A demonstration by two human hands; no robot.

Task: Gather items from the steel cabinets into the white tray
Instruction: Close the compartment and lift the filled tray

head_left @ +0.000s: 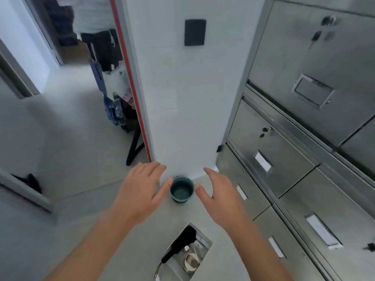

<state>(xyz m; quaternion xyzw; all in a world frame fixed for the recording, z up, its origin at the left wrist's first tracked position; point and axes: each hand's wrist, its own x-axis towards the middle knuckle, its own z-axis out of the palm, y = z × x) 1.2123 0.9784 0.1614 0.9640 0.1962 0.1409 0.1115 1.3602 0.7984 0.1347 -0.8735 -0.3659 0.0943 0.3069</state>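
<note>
Teal cup between your left hand and right hand, both spread, thumbs flanking its rim, probably to cradle it; white tray at 6 o'clock.

At three o'clock the cabinets are brushed steel, dully glossy with smeared reflections. The cup looks like smooth matt plastic. At twelve o'clock the wall is matt white paint. The floor is pale, smooth and faintly sheened. At six o'clock the tray looks like plastic.
</note>
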